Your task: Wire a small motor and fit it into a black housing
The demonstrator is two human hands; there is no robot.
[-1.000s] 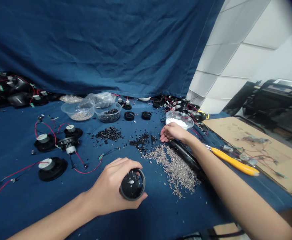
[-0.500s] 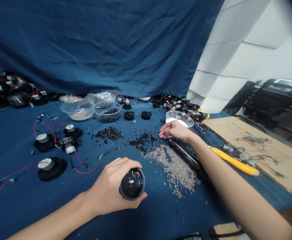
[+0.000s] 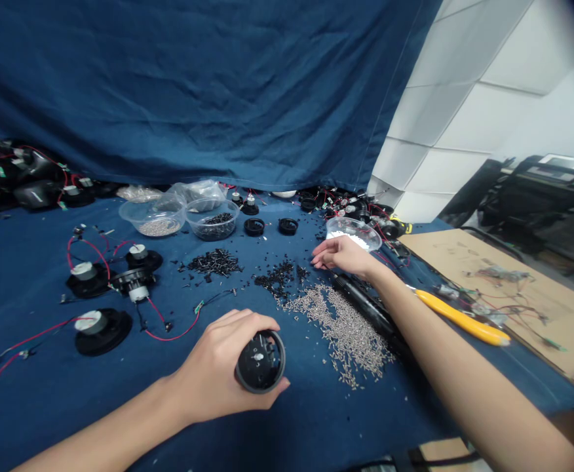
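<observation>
My left hand is wrapped round a black round plastic housing, its hollow side turned up toward me with a small light pin at its centre. Over on the right, my right hand has its thumb and fingers pinched together at the tip of a black electric screwdriver, which lies on the cloth. Whatever sits between those fingertips is too small to make out. Beside the screwdriver spreads a pile of small silver screws. Tiny black parts lie scattered just left of the right fingertips.
Motor units with red wires stand at left. Behind are clear bowls, a bowl of white pieces, two black rings and black screws. Yellow-handled pliers lie beside a cardboard sheet at right.
Almost nothing differs. My right fingers have shifted very slightly at the screwdriver's tip; my left hand keeps the housing in the same place.
</observation>
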